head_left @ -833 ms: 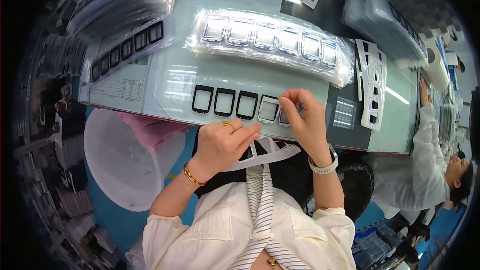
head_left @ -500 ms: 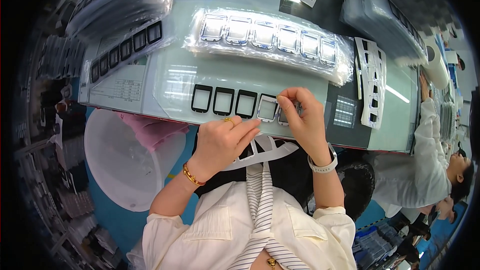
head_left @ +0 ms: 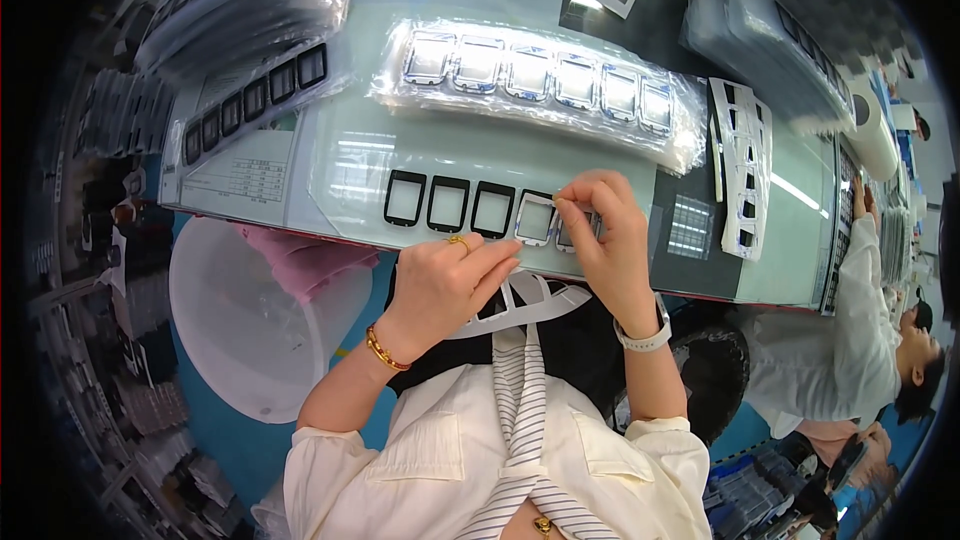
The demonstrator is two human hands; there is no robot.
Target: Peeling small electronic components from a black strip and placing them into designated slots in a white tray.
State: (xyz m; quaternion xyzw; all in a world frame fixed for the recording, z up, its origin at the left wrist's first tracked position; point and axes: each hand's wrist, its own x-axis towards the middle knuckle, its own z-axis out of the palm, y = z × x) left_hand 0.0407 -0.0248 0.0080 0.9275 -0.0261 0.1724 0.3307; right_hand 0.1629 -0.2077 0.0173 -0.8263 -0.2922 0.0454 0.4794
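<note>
A row of rectangular frames lies along the table's near edge. Three on the left are black: the first [head_left: 406, 176], second [head_left: 449, 181] and third [head_left: 494, 187]. The fourth, a white-faced frame [head_left: 532, 239], sits between my hands. My left hand [head_left: 440, 285] is closed, its fingertips at that frame's lower left corner. Thumb and index finger of my right hand [head_left: 610, 235] pinch at its upper right corner. Another frame [head_left: 566, 238] is partly hidden behind my right hand. Below my hands, a white cut-out strip [head_left: 530, 314] hangs at the table edge.
A clear plastic tray [head_left: 400, 105] holding several frames lies beyond the row. Stacked trays [head_left: 240, 20] stand far left, more [head_left: 770, 50] far right. A white cut-out sheet [head_left: 745, 165] lies on the right. A white tub [head_left: 235, 330] stands below left; a co-worker [head_left: 850, 350] sits right.
My hands stay almost in place at the white-faced frame. At the right, the co-worker's arm and head have shifted slightly.
</note>
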